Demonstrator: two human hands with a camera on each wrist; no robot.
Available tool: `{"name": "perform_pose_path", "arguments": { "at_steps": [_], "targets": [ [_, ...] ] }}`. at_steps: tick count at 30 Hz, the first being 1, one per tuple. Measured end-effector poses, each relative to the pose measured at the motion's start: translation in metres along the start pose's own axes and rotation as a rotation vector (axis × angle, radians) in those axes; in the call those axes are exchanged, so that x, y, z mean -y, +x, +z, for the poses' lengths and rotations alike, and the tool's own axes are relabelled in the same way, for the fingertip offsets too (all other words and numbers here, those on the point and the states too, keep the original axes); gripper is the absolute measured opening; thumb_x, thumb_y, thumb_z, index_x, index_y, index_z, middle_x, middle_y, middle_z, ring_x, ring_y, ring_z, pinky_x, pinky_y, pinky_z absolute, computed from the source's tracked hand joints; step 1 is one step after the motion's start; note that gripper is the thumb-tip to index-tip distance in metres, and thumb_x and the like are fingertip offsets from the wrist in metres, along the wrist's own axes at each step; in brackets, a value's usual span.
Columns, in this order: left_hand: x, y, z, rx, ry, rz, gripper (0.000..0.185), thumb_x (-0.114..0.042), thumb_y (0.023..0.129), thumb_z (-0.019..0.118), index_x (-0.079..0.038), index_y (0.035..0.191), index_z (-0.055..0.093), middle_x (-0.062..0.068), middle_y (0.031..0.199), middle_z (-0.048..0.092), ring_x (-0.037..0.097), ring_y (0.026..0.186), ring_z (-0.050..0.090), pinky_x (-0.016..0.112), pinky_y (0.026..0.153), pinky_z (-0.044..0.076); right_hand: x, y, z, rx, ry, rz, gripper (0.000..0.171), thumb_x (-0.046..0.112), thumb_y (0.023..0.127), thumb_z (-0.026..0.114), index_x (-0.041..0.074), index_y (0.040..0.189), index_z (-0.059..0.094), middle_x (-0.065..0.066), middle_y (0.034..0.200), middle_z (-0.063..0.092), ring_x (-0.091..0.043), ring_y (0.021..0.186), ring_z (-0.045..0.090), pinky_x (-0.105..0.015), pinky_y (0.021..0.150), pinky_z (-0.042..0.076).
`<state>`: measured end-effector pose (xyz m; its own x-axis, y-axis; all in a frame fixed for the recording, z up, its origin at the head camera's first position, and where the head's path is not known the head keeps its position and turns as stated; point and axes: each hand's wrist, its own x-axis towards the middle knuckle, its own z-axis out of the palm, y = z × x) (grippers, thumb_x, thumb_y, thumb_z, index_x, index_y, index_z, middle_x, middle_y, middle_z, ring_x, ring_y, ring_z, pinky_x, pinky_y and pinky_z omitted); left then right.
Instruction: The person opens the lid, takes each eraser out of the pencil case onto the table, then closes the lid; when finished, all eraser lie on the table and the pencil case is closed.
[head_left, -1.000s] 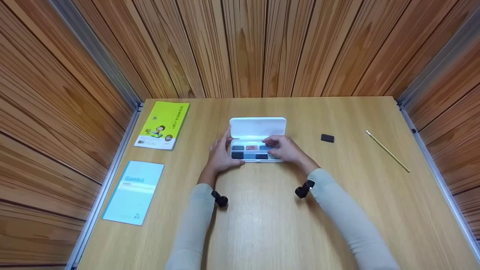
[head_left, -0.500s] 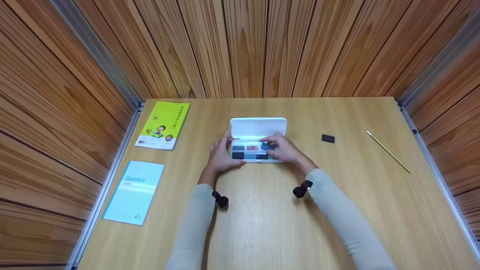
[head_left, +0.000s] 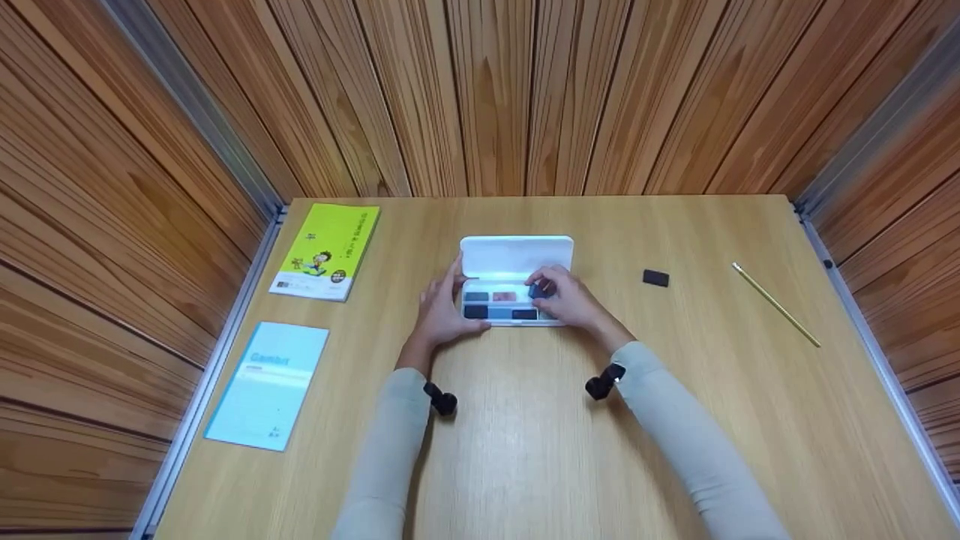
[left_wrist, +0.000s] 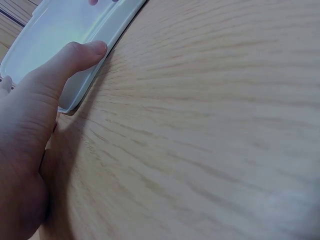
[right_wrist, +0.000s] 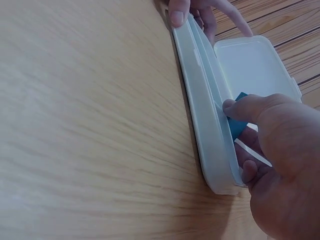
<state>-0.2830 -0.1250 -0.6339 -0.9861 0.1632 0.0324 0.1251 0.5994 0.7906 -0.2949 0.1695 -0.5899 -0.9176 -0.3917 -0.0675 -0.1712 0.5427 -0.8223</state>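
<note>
Wood-panelled booth; light oak table (head_left: 525,465). White compartment case (head_left: 516,259), lid raised, at table centre. Left hand (head_left: 439,309) holds the case's left end, thumb along its front rim. Right hand (head_left: 571,298) at the case's right end, fingers pinching a small blue block (head_left: 537,291) above the compartments. Right of the case: black eraser (head_left: 655,277); farther right, yellow pencil (head_left: 776,303). Left of the case: green booklet (head_left: 326,250); nearer the onlooker, pale blue booklet (head_left: 268,384).
</note>
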Motion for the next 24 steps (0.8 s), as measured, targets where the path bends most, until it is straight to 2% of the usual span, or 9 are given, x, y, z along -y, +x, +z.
{"name": "perform_pose_path", "arguments": {
  "at_steps": [10,15,20,24],
  "targets": [
    [0.0,0.001,0.0,0.001,-0.005,-0.01,0.141,-0.051,0.074,0.103,-0.043,0.181,0.012,0.001,0.159,0.06,0.027,0.148,0.046,0.057,0.13,0.029,0.004,0.002,-0.008,-0.03,0.022,-0.046,0.032,0.005,0.108,0.072,0.009,0.14,0.071,-0.018,0.138,0.063,-0.037,0.129,0.061,-0.055,0.118,0.05],
    [0.0,0.0,0.0,0.006,-0.016,-0.015,0.141,-0.05,0.074,0.103,-0.044,0.181,0.012,0.002,0.16,0.06,0.028,0.15,0.046,0.059,0.132,0.025,0.003,0.0,-0.014,-0.031,0.039,-0.046,0.033,0.007,0.108,0.074,0.01,0.141,0.071,-0.017,0.14,0.064,-0.037,0.131,0.061,-0.058,0.121,0.05],
    [0.002,0.001,0.001,0.006,-0.01,-0.009,0.141,-0.051,0.074,0.103,-0.046,0.181,0.011,0.001,0.16,0.06,0.028,0.15,0.046,0.057,0.132,0.026,0.0,-0.006,-0.023,-0.036,0.026,-0.052,0.035,0.007,0.108,0.074,0.01,0.142,0.071,-0.016,0.141,0.065,-0.036,0.13,0.062,-0.056,0.119,0.05],
    [0.002,0.001,0.001,0.004,-0.006,0.0,0.141,-0.052,0.073,0.103,-0.044,0.181,0.012,0.002,0.16,0.06,0.029,0.148,0.047,0.057,0.13,0.027,-0.002,-0.012,-0.034,-0.034,0.022,-0.022,0.036,0.007,0.108,0.073,0.011,0.144,0.07,-0.017,0.143,0.064,-0.038,0.131,0.061,-0.059,0.12,0.051]
  ]
}}
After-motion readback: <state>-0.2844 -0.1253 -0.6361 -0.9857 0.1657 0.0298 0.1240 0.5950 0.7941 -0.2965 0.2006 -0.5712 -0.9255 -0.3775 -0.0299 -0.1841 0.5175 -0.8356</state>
